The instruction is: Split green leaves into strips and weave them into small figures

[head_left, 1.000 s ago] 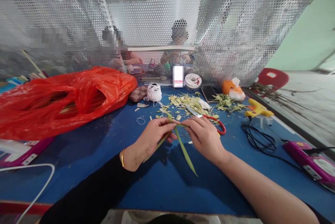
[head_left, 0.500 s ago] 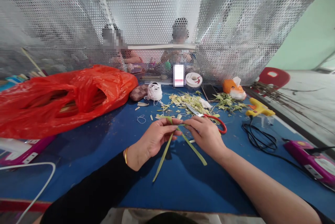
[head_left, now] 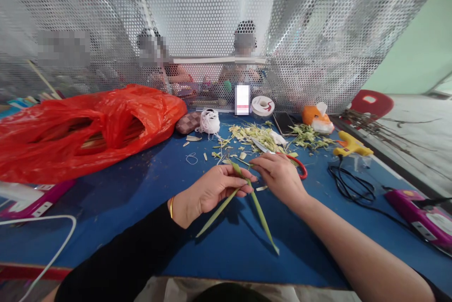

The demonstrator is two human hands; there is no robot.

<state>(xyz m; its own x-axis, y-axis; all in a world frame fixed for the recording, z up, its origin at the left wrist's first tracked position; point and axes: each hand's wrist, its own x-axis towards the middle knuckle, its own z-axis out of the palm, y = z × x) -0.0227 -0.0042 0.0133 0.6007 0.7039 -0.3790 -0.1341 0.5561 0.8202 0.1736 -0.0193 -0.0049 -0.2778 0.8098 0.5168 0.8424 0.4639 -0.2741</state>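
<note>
My left hand (head_left: 221, 186) is closed in a pinch on a folded green leaf strip (head_left: 260, 215). Two flat tails hang from its fingers, one slanting down left and the other down right over the blue table. To its right, my right hand (head_left: 280, 175) has thumb and fingertips pressed together, apart from the strip's fold. A thin green strand shows by those fingertips, but whether they grip it I cannot tell. Just beyond the right hand lie scissors (head_left: 298, 166) with red handles, partly hidden behind it. A heap of leaf scraps (head_left: 256, 134) spreads past both hands.
A red plastic bag (head_left: 155, 109) covers the left. White string (head_left: 209, 122), a ribbon roll (head_left: 262, 105), a phone (head_left: 282, 123) and a tissue pack (head_left: 318, 118) line the back. Right: a yellow glue gun (head_left: 351, 144), its cable, a purple power strip (head_left: 422, 215). Behind a perforated screen (head_left: 208, 14) people sit.
My right hand has drawn slightly away from the left hand's fingers. The leaf strip has turned; its right tail now hangs lower and longer, and the left tail slants further out.
</note>
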